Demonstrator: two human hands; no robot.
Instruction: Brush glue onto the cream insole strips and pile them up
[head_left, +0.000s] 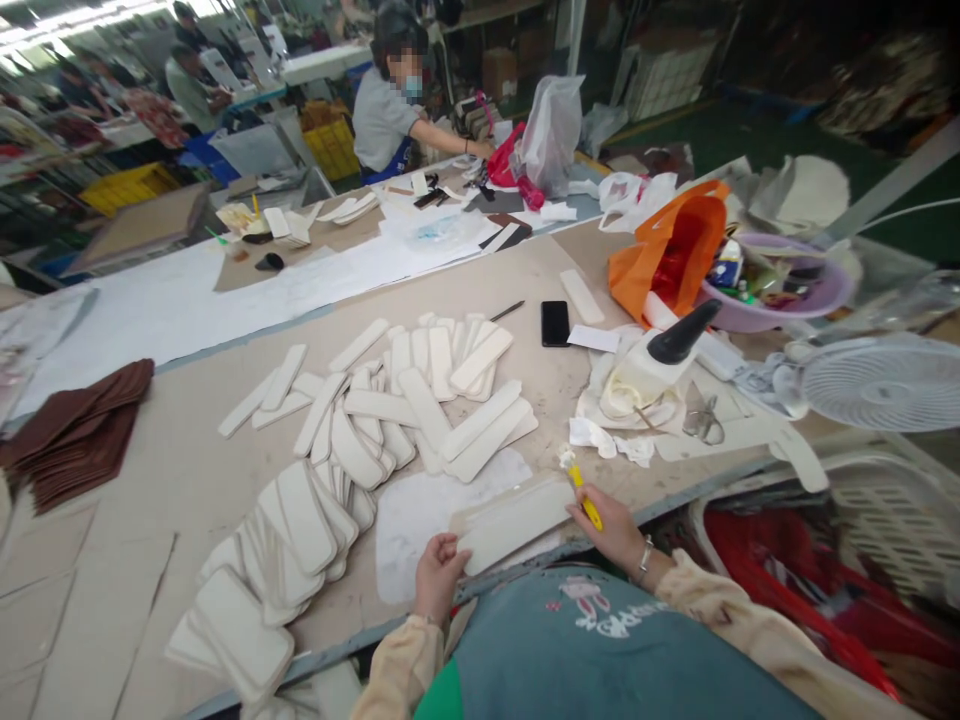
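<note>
While the left hand [441, 572] curls, the right [611, 527] grips a yellow-handled tool [590, 511].

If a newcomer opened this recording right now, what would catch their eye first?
Probably the heap of pale strips sprawling across the table, then the orange bag toward its far right. At the near edge, the right hand holds a yellow-handled tool with a white clump at its tip, and the left hand touches a long flat piece.
</note>
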